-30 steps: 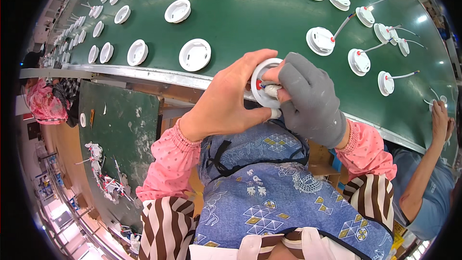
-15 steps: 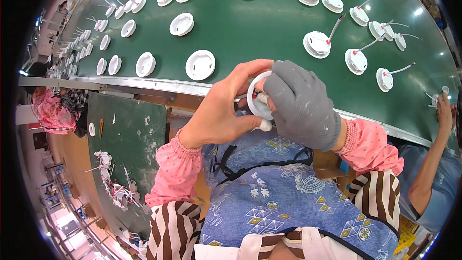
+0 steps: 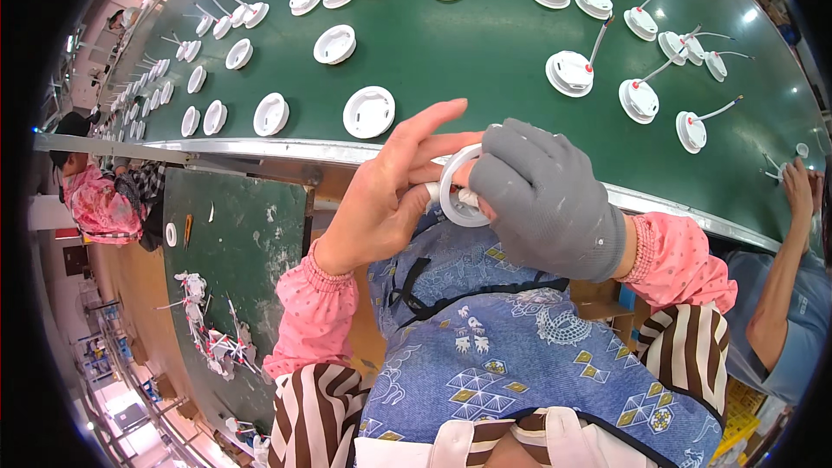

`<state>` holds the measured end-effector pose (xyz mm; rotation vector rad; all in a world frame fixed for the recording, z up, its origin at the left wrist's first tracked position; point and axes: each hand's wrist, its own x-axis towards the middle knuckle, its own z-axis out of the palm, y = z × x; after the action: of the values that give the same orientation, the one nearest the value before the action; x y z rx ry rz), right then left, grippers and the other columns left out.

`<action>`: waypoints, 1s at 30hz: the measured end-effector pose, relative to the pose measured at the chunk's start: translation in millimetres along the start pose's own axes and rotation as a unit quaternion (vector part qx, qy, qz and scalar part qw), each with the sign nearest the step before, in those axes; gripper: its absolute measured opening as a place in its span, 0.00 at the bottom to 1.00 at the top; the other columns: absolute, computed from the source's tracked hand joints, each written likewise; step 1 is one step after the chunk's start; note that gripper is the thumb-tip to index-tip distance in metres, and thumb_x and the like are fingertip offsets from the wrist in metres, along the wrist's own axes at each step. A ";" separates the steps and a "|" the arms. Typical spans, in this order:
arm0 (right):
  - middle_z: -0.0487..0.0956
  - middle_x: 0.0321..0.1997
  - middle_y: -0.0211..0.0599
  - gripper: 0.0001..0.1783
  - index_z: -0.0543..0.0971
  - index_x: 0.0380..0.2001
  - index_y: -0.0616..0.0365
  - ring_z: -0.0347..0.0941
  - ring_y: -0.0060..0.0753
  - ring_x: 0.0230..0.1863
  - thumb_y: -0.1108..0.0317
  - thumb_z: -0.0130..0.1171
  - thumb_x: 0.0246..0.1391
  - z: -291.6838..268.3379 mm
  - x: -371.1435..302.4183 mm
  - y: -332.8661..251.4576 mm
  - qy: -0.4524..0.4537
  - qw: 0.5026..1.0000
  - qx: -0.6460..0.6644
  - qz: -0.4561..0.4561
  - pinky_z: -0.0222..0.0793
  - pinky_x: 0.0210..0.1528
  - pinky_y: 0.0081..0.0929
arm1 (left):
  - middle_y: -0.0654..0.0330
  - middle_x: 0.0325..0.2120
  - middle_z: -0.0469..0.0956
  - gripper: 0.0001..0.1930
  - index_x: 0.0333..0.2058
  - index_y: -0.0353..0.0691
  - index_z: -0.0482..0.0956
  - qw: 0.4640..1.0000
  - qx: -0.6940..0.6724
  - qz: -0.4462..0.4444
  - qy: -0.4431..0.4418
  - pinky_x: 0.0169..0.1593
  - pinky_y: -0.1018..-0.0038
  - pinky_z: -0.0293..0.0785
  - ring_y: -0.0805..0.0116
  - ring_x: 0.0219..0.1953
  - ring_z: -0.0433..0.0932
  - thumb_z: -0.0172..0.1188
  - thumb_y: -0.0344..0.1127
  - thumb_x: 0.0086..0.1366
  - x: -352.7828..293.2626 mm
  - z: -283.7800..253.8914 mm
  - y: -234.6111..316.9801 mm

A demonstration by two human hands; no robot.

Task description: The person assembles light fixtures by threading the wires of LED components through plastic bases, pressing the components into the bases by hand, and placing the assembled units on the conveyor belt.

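A white round lamp housing (image 3: pixel 461 195) is held in front of my chest, its ring rim turned toward my left. My right hand (image 3: pixel 546 199), in a grey knit glove, is closed round the housing's right side, the thumb inside the rim. Something white and a bit of red show within the ring, mostly hidden by the fingers. My bare left hand (image 3: pixel 381 186) is at the rim's left side with the index finger stretched out. Its thumb wears a white finger cover and is bent toward the other fingers, by the back of the housing; what they pinch there is hidden.
Empty white housings (image 3: pixel 369 113) and housings with upright cables (image 3: pixel 570 74) stand on the green bench (image 3: pixel 468 52), beyond its metal edge. A side table (image 3: pixel 243 243) at left holds a pile of white and red parts (image 3: pixel 212 334). Another person's hand (image 3: pixel 797 186) works at far right.
My left hand has let go of the housing's rim; its index finger has straightened and its thumb has moved behind the rim. The housing has shifted slightly left and down with my right hand.
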<state>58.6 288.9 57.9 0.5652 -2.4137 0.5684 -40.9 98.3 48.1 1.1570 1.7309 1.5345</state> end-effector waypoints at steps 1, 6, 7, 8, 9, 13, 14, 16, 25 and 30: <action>0.74 0.38 0.38 0.13 0.75 0.34 0.57 0.74 0.40 0.36 0.68 0.63 0.42 -2.0 -0.6 0.9 0.001 1.000 0.000 -0.001 0.72 0.34 0.37 | 0.45 0.61 0.73 0.44 0.71 0.37 0.52 1.000 -0.010 -0.001 0.015 0.64 0.65 0.72 0.55 0.62 0.76 0.41 0.06 0.53 -0.6 1.1 -0.7; 0.75 0.48 0.43 0.35 0.78 0.53 0.50 0.75 0.51 0.46 0.71 0.70 0.35 -16.2 4.9 -6.7 -0.012 0.998 0.011 0.061 0.75 0.40 0.42 | 0.43 0.60 0.73 0.43 0.71 0.37 0.51 0.992 -0.096 -0.046 0.063 0.63 0.66 0.73 0.56 0.61 0.76 0.41 0.06 0.55 -4.2 6.8 -1.1; 0.75 0.48 0.43 0.35 0.78 0.53 0.50 0.75 0.51 0.46 0.71 0.70 0.35 -13.0 4.3 -7.5 -0.013 0.998 0.012 0.062 0.75 0.40 0.42 | 0.42 0.59 0.74 0.42 0.70 0.37 0.51 0.989 -0.106 -0.065 0.075 0.62 0.67 0.74 0.57 0.61 0.76 0.41 0.07 0.56 -5.4 7.3 -1.1; 0.75 0.52 0.44 0.38 0.77 0.56 0.48 0.75 0.51 0.48 0.71 0.72 0.33 -7.9 3.0 -7.5 -0.039 0.997 -0.003 0.064 0.76 0.42 0.43 | 0.42 0.59 0.74 0.42 0.70 0.37 0.51 0.989 -0.108 -0.067 0.075 0.62 0.67 0.74 0.57 0.61 0.76 0.41 0.07 0.56 -5.8 8.0 -0.7; 0.74 0.55 0.45 0.42 0.76 0.58 0.46 0.74 0.52 0.50 0.70 0.73 0.32 -4.2 1.4 -6.8 -0.065 0.996 -0.018 0.066 0.76 0.43 0.44 | 0.42 0.58 0.74 0.41 0.70 0.36 0.51 0.991 -0.091 -0.063 0.074 0.61 0.68 0.74 0.57 0.61 0.76 0.41 0.07 0.57 -5.4 8.8 -0.1; 0.75 0.55 0.45 0.42 0.76 0.57 0.48 0.75 0.50 0.47 0.71 0.74 0.30 2.8 -1.9 -1.4 -0.098 0.991 0.032 0.079 0.77 0.43 0.43 | 0.46 0.52 0.79 0.36 0.67 0.35 0.58 0.986 -0.103 -0.078 0.102 0.55 0.70 0.77 0.60 0.54 0.81 0.42 0.09 0.59 -10.8 11.8 -1.8; 0.75 0.54 0.45 0.41 0.76 0.56 0.49 0.76 0.49 0.45 0.71 0.74 0.31 4.3 -3.2 2.4 -0.089 0.989 0.075 0.090 0.77 0.44 0.41 | 0.46 0.52 0.79 0.36 0.67 0.35 0.58 0.985 -0.106 -0.077 0.109 0.55 0.70 0.77 0.60 0.54 0.81 0.42 0.09 0.59 -12.4 11.6 -1.2; 0.76 0.53 0.45 0.39 0.77 0.55 0.51 0.77 0.48 0.44 0.72 0.74 0.31 3.5 -4.4 9.2 -0.090 0.984 0.119 0.094 0.77 0.44 0.38 | 0.55 0.46 0.82 0.26 0.61 0.32 0.70 0.988 -0.026 -0.126 0.088 0.44 0.77 0.78 0.71 0.43 0.83 0.51 0.12 0.63 -16.5 10.5 1.7; 0.76 0.51 0.37 0.32 0.78 0.51 0.59 0.75 0.29 0.48 0.73 0.73 0.36 3.0 -14.0 27.3 -0.111 0.870 0.424 0.228 0.72 0.51 0.27 | 0.59 0.26 0.82 0.10 0.44 0.32 0.81 0.996 0.009 -0.062 0.059 0.33 0.77 0.74 0.75 0.27 0.78 0.54 0.20 0.67 -25.8 9.1 -3.2; 0.74 0.54 0.48 0.37 0.76 0.53 0.66 0.73 0.34 0.51 0.69 0.74 0.33 9.2 -5.0 25.6 -0.140 0.814 0.499 0.264 0.68 0.56 0.32 | 0.62 0.23 0.78 0.12 0.44 0.33 0.82 0.982 -0.104 -0.085 0.135 0.31 0.77 0.71 0.77 0.25 0.74 0.53 0.19 0.66 -44.0 22.2 -9.6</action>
<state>45.1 306.3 41.3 0.3585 -2.3652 2.1872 -3.4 71.5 28.3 0.7052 1.7350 1.7793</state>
